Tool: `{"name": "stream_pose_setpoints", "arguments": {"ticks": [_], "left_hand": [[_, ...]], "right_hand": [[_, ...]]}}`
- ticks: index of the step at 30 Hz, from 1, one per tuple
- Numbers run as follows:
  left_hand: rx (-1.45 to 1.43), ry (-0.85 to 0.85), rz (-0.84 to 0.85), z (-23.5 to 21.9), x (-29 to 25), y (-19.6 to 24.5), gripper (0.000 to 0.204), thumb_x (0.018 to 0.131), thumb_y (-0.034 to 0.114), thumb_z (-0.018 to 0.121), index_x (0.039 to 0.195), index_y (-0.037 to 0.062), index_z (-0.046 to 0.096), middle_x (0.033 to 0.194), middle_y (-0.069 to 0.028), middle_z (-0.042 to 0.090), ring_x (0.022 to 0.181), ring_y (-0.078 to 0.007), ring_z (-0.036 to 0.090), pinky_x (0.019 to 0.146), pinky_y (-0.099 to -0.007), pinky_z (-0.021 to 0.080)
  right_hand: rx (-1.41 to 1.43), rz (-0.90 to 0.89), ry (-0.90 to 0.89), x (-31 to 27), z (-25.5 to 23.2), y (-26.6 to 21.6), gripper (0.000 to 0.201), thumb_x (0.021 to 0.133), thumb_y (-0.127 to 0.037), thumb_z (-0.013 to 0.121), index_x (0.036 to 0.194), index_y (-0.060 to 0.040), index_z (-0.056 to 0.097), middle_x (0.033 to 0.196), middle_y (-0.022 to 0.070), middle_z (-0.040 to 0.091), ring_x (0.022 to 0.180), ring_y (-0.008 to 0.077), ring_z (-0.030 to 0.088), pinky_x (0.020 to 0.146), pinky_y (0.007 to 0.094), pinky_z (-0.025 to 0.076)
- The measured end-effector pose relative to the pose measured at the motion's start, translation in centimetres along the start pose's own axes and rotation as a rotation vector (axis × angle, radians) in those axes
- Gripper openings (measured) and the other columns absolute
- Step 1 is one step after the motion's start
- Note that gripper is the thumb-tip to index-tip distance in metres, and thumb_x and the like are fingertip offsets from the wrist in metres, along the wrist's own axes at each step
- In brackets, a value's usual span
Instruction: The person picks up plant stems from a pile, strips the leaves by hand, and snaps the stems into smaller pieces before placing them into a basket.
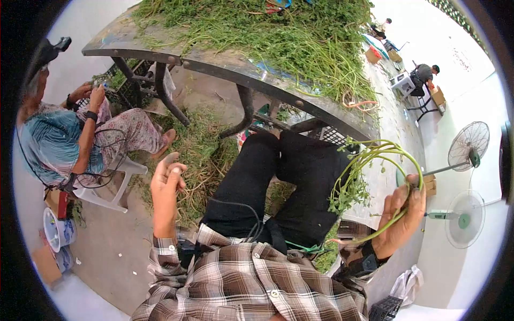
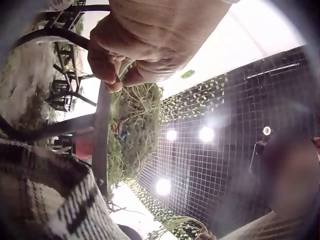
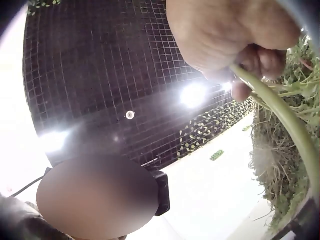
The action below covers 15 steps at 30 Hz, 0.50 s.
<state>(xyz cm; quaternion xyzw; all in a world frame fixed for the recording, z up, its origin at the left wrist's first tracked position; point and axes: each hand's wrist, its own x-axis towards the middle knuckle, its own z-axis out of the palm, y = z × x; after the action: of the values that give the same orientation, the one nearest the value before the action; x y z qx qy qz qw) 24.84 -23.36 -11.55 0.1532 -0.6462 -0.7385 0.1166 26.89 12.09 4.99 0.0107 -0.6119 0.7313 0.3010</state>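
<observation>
Raised to the right, my right hand (image 1: pixel 406 216) pinches long green leafy stems (image 1: pixel 397 147) between thumb and fingers. The stems bend in a wide loop, with small leaves hanging on the left side over my thigh and a pale end near my right wrist. In the right wrist view, a thick smooth stem (image 3: pixel 287 117) runs out from under the curled fingers. My left hand (image 1: pixel 167 187) is held up apart from the stems, its fingers loosely bent and the thumb close to them. Nothing shows in its grasp.
A big heap of leafy greens (image 1: pixel 257 32) covers the table (image 1: pixel 209 67) ahead. More stems (image 1: pixel 198 160) lie on the floor by my legs. Another person (image 1: pixel 59 134) sits at left on a white stool (image 1: pixel 115 184). Fans (image 1: pixel 465 219) stand at right.
</observation>
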Motion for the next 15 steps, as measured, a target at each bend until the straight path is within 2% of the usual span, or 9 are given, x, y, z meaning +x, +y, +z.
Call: {"name": "stream_pose_setpoints", "arguments": {"ticks": [4, 6, 10, 12, 14, 15], "left_hand": [[-0.046, -0.032, -0.018, 0.2, -0.3, 0.3, 0.036, 0.090, 0.014, 0.049, 0.123, -0.0001, 0.047, 0.091, -0.0033, 0.059, 0.059, -0.0023, 0.045, 0.050, -0.0156, 0.033], [-0.015, -0.037, -0.019, 0.0, -0.6, 0.2, 0.036, 0.088, 0.011, 0.049, 0.122, -0.0013, 0.046, 0.091, -0.0040, 0.060, 0.060, -0.0040, 0.047, 0.053, -0.0178, 0.038], [-0.031, -0.029, -0.040, -0.7, -0.7, -0.7, 0.036, 0.088, 0.012, 0.049, 0.121, -0.0020, 0.047, 0.090, -0.0049, 0.059, 0.059, -0.0045, 0.046, 0.053, -0.0183, 0.038], [-0.014, -0.071, -0.013, -1.1, -0.8, -0.5, 0.035, 0.089, 0.013, 0.048, 0.120, -0.0018, 0.048, 0.089, -0.0058, 0.059, 0.058, -0.0048, 0.046, 0.053, -0.0184, 0.037], [0.051, -0.024, -0.010, -1.2, -0.7, -0.5, 0.034, 0.089, 0.013, 0.048, 0.120, -0.0014, 0.048, 0.089, -0.0059, 0.059, 0.057, -0.0050, 0.045, 0.052, -0.0187, 0.036], [0.049, -0.054, -0.004, -1.0, -0.8, -0.6, 0.034, 0.089, 0.013, 0.048, 0.120, -0.0014, 0.048, 0.089, -0.0059, 0.059, 0.057, -0.0050, 0.045, 0.052, -0.0187, 0.036]], "right_hand": [[0.041, -0.007, -0.038, 0.1, 0.7, 0.0, 0.026, 0.089, -0.015, 0.052, 0.104, 0.0049, 0.049, 0.063, 0.0021, 0.045, 0.047, 0.0035, 0.038, 0.036, 0.0157, 0.026], [0.043, -0.001, -0.055, 0.2, 1.2, 0.0, 0.025, 0.089, -0.015, 0.052, 0.104, 0.0051, 0.049, 0.063, 0.0022, 0.045, 0.047, 0.0036, 0.038, 0.037, 0.0161, 0.027], [0.036, -0.009, -0.046, 0.3, 2.1, -0.2, 0.024, 0.089, -0.014, 0.051, 0.103, 0.0056, 0.050, 0.065, 0.0023, 0.046, 0.046, 0.0041, 0.038, 0.037, 0.0172, 0.029], [0.039, -0.018, -0.083, 0.7, 3.0, -0.7, 0.026, 0.089, -0.016, 0.051, 0.102, 0.0065, 0.051, 0.058, 0.0020, 0.045, 0.044, 0.0060, 0.037, 0.038, 0.0184, 0.030], [0.006, -0.022, -0.063, 1.4, 4.3, -1.2, 0.028, 0.087, -0.016, 0.052, 0.102, 0.0076, 0.051, 0.057, 0.0028, 0.046, 0.043, 0.0067, 0.037, 0.039, 0.0188, 0.030], [0.053, -0.009, -0.147, 1.9, 4.6, -1.4, 0.028, 0.087, -0.016, 0.052, 0.103, 0.0081, 0.052, 0.058, 0.0029, 0.047, 0.044, 0.0065, 0.038, 0.039, 0.0190, 0.030]]}}
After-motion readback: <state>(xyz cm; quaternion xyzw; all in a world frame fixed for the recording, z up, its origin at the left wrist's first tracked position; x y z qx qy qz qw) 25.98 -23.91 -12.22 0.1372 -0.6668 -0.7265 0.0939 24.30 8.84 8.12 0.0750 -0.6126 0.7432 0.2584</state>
